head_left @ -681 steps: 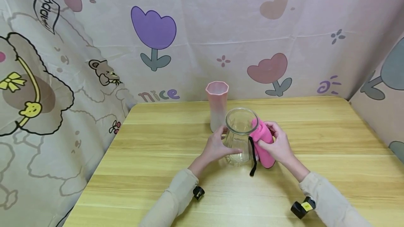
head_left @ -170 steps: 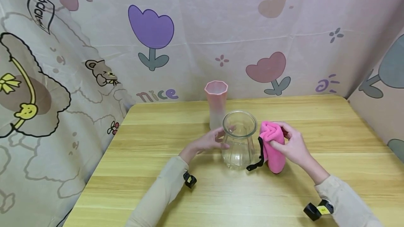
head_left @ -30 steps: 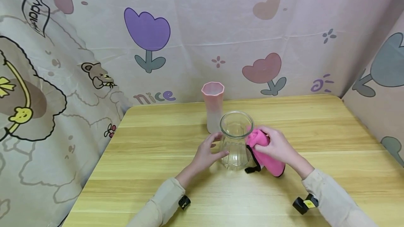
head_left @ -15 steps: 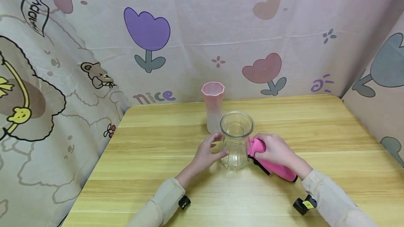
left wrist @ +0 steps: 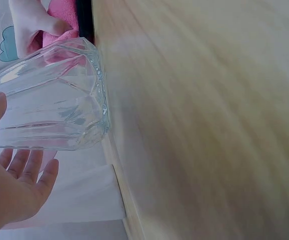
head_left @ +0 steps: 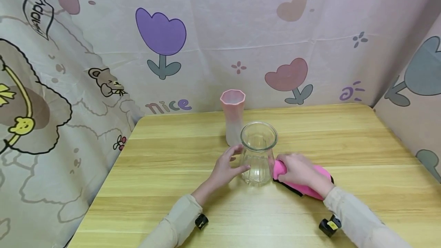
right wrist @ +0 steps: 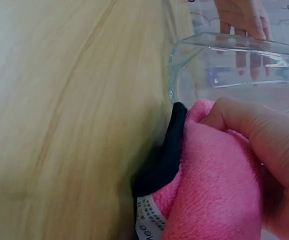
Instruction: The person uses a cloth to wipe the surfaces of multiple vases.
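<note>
Because the glass jar (head_left: 258, 159) looks slick and fragile, I favour cupping its body, left hand (head_left: 222, 168) spread alongside, right hand (head_left: 299, 169) pinching soft pink cloth (right wrist: 214, 180).

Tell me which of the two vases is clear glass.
The wide-mouthed vase in front, between the left hand and the pink cloth; the narrower vase behind is pink, fading to cloudy white.

On the table (head_left: 262, 217), the jar (head_left: 258, 160) is standing between the left hand (head_left: 224, 168) on its left and the cloth (right wrist: 217, 180), gripped in the right hand (head_left: 299, 171), on its right, while the vase (head_left: 233, 118) is standing behind, slightly left.
</note>
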A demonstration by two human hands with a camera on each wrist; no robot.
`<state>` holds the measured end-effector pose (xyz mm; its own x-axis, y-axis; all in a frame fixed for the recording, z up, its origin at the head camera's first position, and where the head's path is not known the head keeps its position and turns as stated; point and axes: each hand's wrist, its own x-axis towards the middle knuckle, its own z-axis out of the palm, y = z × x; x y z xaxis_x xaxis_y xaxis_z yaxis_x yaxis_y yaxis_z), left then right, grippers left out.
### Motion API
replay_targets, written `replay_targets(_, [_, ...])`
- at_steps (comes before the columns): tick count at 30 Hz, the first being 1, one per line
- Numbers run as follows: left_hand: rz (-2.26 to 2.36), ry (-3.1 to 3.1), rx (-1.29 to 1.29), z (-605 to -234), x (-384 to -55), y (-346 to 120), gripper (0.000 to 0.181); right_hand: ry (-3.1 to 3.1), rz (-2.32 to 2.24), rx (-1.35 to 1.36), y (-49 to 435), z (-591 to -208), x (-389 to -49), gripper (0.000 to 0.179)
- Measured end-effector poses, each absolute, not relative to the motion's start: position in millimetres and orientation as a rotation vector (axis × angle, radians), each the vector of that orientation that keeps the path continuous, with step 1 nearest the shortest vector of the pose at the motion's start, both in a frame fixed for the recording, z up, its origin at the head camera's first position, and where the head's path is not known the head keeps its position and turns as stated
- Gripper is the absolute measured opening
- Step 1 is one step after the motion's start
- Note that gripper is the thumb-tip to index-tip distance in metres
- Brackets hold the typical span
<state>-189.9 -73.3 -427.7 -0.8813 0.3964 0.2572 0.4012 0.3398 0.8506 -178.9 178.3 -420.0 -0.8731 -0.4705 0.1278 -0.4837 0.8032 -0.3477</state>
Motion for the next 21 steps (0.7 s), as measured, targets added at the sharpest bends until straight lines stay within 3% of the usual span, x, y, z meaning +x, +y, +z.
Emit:
replay_targets(10, [-1.585, -2.574, -0.777, -424, -188, -75, 0.06, -2.877, 0.81, 0.666, 185, -408, -180, 0.036])
replay_targets(21, [-1.595, -2.586, -0.758, -418, -185, -73, 0.06, -2.54, 1.371, 0.577, 182, -389, -177, 0.044])
